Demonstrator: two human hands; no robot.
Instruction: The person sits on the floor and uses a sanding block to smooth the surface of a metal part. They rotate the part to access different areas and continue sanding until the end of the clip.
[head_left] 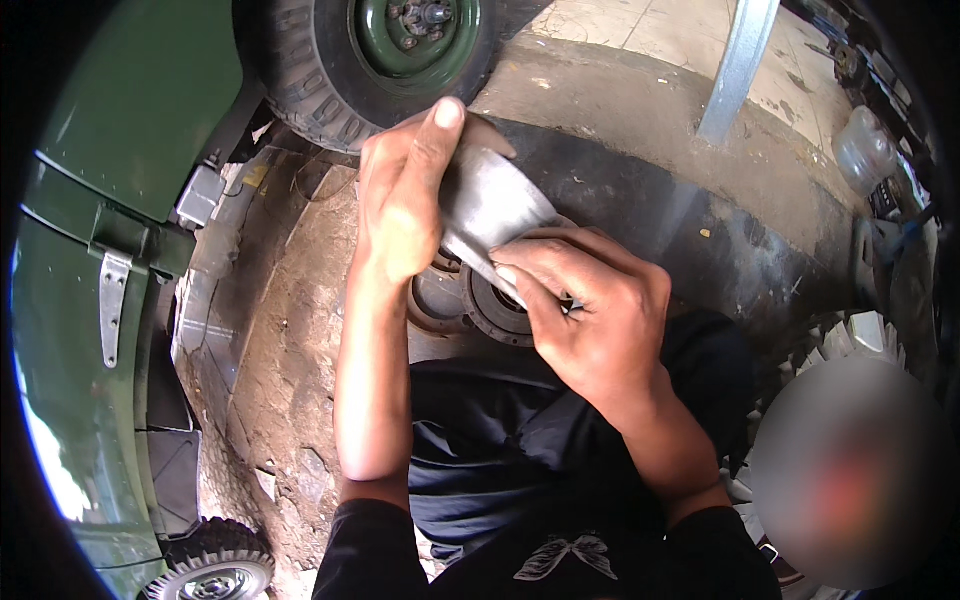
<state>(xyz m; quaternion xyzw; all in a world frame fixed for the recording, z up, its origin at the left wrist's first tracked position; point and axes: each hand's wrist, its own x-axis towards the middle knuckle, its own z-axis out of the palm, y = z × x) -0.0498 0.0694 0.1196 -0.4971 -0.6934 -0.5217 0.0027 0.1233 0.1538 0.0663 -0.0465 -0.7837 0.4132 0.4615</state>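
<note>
A light grey, curved, sheet-like piece (498,200) is held up between my hands; its exact kind I cannot make out. My left hand (405,195) grips its upper left end, thumb on the near side and pointing up, the other fingers mostly hidden. At the lower right edge, my right hand (600,300) pinches the piece between thumb and fingers. Below it, partly covered by my hands, lie a dark round metal part (492,310) and a brownish metal ring (428,318) just in front of my lap.
A large tyre (310,75) on a green wheel stands at the far side. Green vehicle bodywork (110,130) fills the left. A grey metal post (738,70) rises at the far right, near a clear plastic bottle (865,150). A smaller tyre (215,565) shows lower left.
</note>
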